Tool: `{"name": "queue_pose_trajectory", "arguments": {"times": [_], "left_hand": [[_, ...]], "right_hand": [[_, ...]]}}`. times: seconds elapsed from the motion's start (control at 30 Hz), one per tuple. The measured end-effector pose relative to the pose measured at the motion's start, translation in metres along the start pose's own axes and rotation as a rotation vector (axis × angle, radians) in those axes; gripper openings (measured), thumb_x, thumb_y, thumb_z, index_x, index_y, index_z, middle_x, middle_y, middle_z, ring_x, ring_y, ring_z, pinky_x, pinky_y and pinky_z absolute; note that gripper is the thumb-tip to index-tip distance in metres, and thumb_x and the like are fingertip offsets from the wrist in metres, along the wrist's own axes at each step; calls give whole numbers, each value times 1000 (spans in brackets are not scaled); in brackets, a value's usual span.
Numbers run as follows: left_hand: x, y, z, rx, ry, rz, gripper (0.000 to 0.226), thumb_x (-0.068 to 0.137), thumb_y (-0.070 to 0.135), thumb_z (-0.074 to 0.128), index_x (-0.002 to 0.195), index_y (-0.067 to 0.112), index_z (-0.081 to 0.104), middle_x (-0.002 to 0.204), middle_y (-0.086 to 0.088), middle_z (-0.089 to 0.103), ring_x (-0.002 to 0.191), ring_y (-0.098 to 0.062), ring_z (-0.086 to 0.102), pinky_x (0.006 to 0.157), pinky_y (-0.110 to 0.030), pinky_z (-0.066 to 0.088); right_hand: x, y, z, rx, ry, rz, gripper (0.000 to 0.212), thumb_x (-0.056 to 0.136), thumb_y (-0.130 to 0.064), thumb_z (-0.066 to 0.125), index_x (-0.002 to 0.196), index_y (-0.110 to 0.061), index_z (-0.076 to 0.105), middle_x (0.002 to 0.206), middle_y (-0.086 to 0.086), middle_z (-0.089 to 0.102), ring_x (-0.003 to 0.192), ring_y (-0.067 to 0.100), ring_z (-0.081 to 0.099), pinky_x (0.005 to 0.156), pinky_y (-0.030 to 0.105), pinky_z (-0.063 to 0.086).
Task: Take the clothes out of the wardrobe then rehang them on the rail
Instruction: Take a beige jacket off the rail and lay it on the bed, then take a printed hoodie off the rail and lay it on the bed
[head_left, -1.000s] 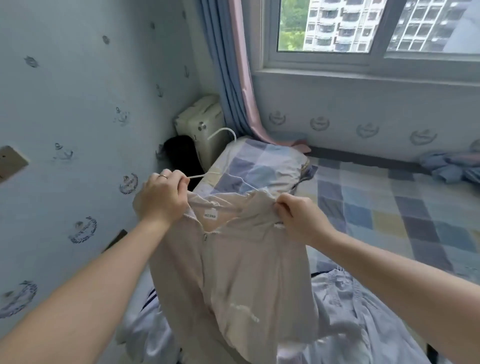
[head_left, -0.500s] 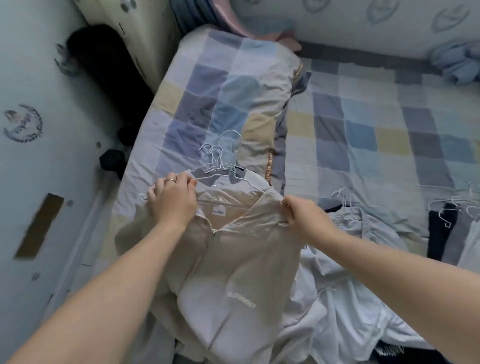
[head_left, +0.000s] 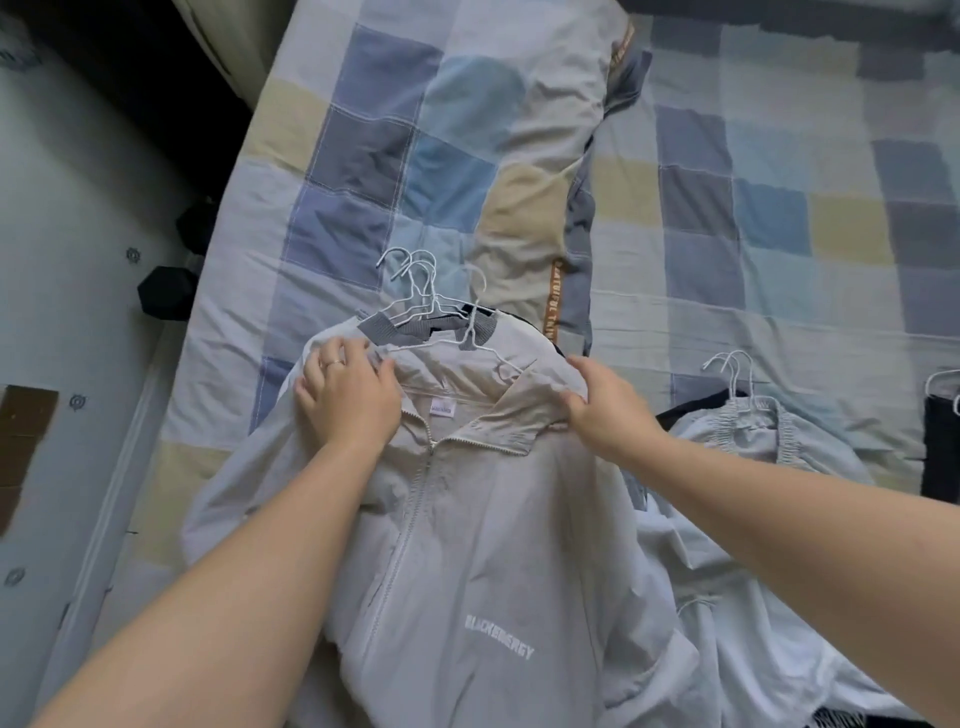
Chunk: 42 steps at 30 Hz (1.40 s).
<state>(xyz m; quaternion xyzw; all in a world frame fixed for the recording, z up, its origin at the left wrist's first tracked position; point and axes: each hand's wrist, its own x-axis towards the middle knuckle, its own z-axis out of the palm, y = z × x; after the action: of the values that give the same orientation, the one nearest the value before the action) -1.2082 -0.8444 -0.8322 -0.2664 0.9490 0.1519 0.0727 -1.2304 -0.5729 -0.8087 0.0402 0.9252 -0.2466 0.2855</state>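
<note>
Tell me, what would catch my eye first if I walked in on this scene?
Probably the beige zip jacket spread in the middle of the bed, with the left hand and right hand pressing its shoulders. Just above its collar a cluster of white wire hangers pokes out over the checked quilt. To the right lie pale clothes, also on hangers.

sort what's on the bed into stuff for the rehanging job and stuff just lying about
For the job:
beige jacket
white hangers
pale clothes on hangers
dark garment
left hand
right hand

Lying about:
checked pillow
checked sheet
</note>
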Motion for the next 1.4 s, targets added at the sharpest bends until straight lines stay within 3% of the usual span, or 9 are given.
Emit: {"name": "queue_pose_trajectory", "arguments": {"times": [0.2,0.4,0.63,0.77,1.1,1.23,1.4], "left_hand": [[-75,15,-27,-55,-137,38,56,99,49,45,148,25,37,165,-5,17,151,-27,7,119,-50,8],[-173,70,-75,-58,-252,221,67,97,57,42,156,35,18,167,2,-2,152,-20,-9,120,-51,-2],[-269,152,-121,22,-255,533,70,94,66,30,156,42,9,167,7,-9,151,-20,-16,117,-56,-11],[-334,202,-122,74,-311,733,76,86,76,13,155,45,1,165,10,-15,149,-19,-24,116,-56,-14],[-556,311,-88,212,-339,1271,73,90,78,10,152,48,-13,164,8,-21,143,-17,-39,114,-50,-25],[-674,336,-68,198,-390,1447,75,87,80,5,152,49,-14,163,10,-22,146,-18,-33,112,-47,-27],[-823,352,-37,202,-452,1730,72,91,76,10,153,47,-9,160,13,-27,145,-18,-35,118,-53,-17]], "right_hand": [[-57,6,-21,-175,44,-48,63,99,-51,36,154,-41,9,164,-8,6,150,21,5,116,53,11],[-150,19,-66,-186,109,-17,66,98,-56,33,154,-44,-1,164,-13,-9,150,20,-9,116,60,0],[-283,76,-120,-176,303,172,73,96,-59,29,154,-39,-11,163,-8,-17,150,24,-14,114,63,-3],[-362,134,-139,-134,418,255,75,95,-61,28,152,-41,-17,161,-8,-24,149,24,-20,115,61,-8],[-572,291,-128,20,698,569,71,94,-65,18,144,-47,-30,158,-13,-30,148,21,-21,114,57,-14],[-676,354,-104,52,790,723,73,92,-65,19,149,-44,-22,162,-12,-20,150,24,-13,114,60,-7],[-806,422,-60,81,854,950,72,95,-62,27,153,-40,-11,163,-10,-18,151,26,-10,115,63,-3]]}}
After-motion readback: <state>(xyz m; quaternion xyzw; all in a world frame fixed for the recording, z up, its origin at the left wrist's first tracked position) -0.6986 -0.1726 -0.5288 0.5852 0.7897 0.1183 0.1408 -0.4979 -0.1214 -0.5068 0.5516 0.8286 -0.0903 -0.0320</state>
